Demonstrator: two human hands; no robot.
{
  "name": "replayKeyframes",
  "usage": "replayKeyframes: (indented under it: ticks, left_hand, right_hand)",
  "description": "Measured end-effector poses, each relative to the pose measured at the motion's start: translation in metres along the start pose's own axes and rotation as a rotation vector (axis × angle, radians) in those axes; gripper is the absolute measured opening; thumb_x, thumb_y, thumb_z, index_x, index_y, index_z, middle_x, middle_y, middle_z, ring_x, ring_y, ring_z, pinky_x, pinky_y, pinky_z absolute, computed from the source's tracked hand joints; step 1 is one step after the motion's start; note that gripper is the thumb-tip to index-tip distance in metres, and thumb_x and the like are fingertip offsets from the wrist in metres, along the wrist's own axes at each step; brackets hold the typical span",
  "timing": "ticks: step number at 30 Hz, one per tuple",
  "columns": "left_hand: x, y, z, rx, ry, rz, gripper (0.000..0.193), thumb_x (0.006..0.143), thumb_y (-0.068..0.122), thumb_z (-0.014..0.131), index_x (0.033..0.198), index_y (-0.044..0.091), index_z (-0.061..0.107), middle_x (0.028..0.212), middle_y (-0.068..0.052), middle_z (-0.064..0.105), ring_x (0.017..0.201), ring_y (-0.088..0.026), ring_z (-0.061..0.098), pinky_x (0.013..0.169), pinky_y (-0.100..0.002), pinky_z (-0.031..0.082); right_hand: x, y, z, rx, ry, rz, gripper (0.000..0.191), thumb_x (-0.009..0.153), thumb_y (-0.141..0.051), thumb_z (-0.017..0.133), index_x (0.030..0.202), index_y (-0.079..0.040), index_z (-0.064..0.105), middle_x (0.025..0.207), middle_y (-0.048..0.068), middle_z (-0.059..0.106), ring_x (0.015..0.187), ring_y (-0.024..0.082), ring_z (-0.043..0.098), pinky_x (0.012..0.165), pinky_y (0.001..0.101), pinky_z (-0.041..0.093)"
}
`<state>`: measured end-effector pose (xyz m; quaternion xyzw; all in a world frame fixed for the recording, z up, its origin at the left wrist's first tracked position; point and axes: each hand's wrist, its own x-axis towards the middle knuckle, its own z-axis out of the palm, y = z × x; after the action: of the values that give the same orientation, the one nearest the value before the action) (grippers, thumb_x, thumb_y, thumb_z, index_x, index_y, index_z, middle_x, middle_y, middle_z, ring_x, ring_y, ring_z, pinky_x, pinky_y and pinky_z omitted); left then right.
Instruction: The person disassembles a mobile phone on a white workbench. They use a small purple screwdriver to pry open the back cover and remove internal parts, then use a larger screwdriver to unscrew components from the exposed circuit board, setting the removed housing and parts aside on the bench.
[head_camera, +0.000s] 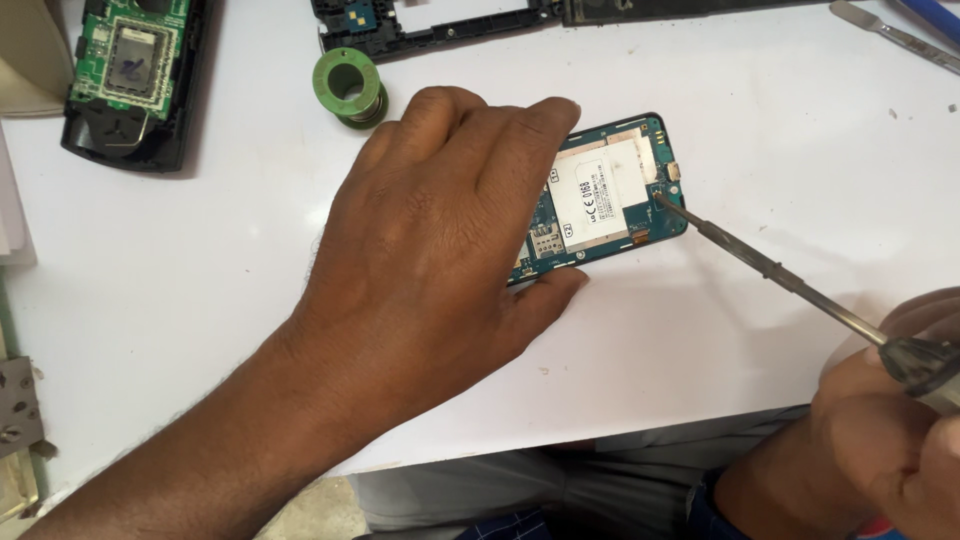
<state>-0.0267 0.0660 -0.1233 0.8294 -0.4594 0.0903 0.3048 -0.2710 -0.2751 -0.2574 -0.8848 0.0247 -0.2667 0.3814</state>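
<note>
Gripping the handle of a thin metal screwdriver (770, 270) at the near right edge of the view, the right hand (880, 430) was closed around it, with the tip set on the right end of an opened phone's blue circuit board (610, 195). Further in, the left hand (450, 240) lay spread and open over the board's left part, fingers and thumb pinning its edges against the white bench (200, 250); the board looked light, stiff and fragile, best held by its rim. Beyond lay a green solder spool (350, 87), a black phone frame (430, 30) and another opened device (130, 75).
</note>
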Motion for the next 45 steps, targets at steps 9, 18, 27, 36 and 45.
replayKeyframes:
  ticks: [9,18,27,36,45]
  left_hand:
    - [0.000,0.000,0.001,0.001,-0.002,0.001,0.081,0.071,0.024,0.096,0.132,-0.007,0.053,0.112,-0.020,0.067,0.109,-0.034,0.060,0.083,-0.047,0.049]
    - [-0.001,0.000,0.000,-0.009,0.000,-0.001,0.081,0.070,0.023,0.096,0.132,-0.007,0.052,0.113,-0.020,0.067,0.110,-0.034,0.060,0.083,-0.047,0.049]
    - [-0.001,0.000,0.001,-0.007,-0.004,-0.002,0.081,0.071,0.023,0.095,0.133,-0.007,0.052,0.114,-0.020,0.067,0.110,-0.033,0.060,0.084,-0.047,0.049]
    - [-0.001,0.000,0.001,-0.005,-0.007,-0.009,0.081,0.071,0.023,0.096,0.133,-0.007,0.052,0.113,-0.020,0.067,0.110,-0.033,0.060,0.083,-0.047,0.049]
    - [-0.002,0.001,0.000,-0.008,0.001,-0.006,0.081,0.070,0.022,0.095,0.132,-0.007,0.052,0.113,-0.020,0.067,0.109,-0.033,0.061,0.083,-0.047,0.049]
  right_hand:
    - [0.004,0.006,0.002,-0.009,0.070,-0.077,0.020,0.093,-0.009,0.035,0.089,0.008,0.044,0.089,0.023,0.052,0.073,0.030,0.050,0.079,0.0347,0.049]
    - [-0.004,0.005,-0.006,-0.128,0.004,0.018,0.023,0.093,-0.007,0.034,0.095,0.013,0.046,0.095,0.025,0.054,0.077,0.028,0.051,0.080,0.0318,0.047]
    - [-0.020,0.034,0.004,0.039,0.155,-0.057,0.024,0.102,-0.011,0.033,0.092,0.006,0.046,0.094,0.020,0.054,0.080,0.026,0.051,0.084,0.0313,0.048]
    - [-0.037,0.048,-0.011,0.066,0.085,0.087,0.024,0.103,-0.011,0.030,0.087,0.004,0.040,0.087,0.016,0.047,0.079,0.022,0.043,0.087,0.0283,0.046]
    - [-0.026,0.039,0.005,0.132,0.217,-0.028,0.027,0.106,-0.012,0.034,0.092,0.008,0.045,0.094,0.019,0.052,0.080,0.024,0.047,0.081,0.0300,0.045]
